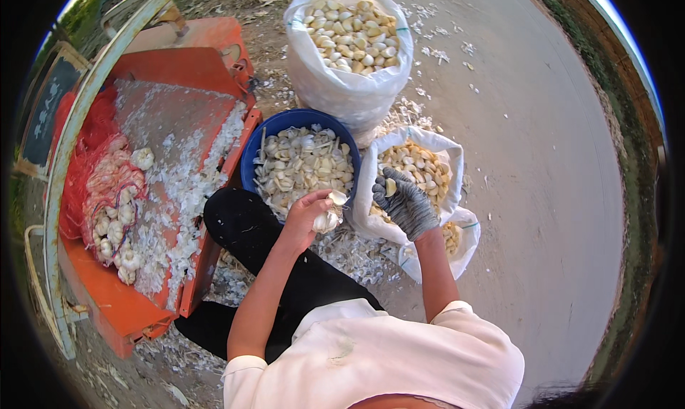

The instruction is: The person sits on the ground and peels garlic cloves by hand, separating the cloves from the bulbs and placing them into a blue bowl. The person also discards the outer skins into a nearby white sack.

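Observation:
A partly broken garlic bulb (325,220), with papery skin and roots showing, is held in my bare left hand (306,216). One clove (337,197) stands up at the bulb's top by my fingertips. Just beyond is a blue tub (248,165) filled with loose cloves, skins and stalks (307,152). My right hand (409,203), in a grey knitted glove, is over a white woven sack (369,189) of garlic cloves (420,165). A single clove (391,187) lies against its gloved fingers, palm side up.
An orange metal bed (120,307) on the left holds skins and a red mesh bag (80,157) of garlic bulbs (115,229). A tall white sack (342,96) of cloves stands behind the tub. A smaller sack (471,248) is at right, beside the concrete road (546,195).

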`<action>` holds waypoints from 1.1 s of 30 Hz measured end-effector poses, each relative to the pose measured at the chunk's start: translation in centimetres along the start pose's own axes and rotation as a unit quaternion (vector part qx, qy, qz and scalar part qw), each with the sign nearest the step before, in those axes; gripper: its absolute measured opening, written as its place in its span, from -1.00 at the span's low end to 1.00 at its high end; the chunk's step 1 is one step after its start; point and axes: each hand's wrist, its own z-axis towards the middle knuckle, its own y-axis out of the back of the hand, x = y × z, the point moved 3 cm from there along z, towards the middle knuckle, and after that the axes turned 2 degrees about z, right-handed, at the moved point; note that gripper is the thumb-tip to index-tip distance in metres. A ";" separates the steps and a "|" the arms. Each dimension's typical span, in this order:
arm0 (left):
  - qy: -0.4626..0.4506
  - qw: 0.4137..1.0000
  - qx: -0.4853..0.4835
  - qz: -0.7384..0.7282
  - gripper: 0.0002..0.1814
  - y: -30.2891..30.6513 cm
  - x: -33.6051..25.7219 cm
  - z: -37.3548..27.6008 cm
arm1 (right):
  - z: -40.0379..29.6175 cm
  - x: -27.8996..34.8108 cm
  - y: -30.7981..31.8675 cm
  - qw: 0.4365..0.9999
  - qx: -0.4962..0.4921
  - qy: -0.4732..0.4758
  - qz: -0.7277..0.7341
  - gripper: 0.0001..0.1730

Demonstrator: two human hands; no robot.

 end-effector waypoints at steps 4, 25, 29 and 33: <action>0.066 0.993 0.040 0.095 -0.74 -2.2 3.5 0.1 | -2.8 4.9 3.1 0.991 -0.099 0.072 -0.058 -0.78; -0.004 0.989 0.092 -0.118 -0.63 -0.7 2.3 -1.3 | -1.9 5.1 2.3 0.958 0.012 0.130 -0.254 -0.54; -0.054 0.988 0.041 -0.138 -0.61 2.6 -0.6 -2.9 | 2.0 4.4 3.7 0.294 -0.140 0.412 -0.851 -0.78; -0.076 0.990 -0.004 -0.116 -0.62 4.5 -1.7 -4.0 | 0.7 -3.0 -5.1 0.877 0.016 0.132 -0.462 -0.79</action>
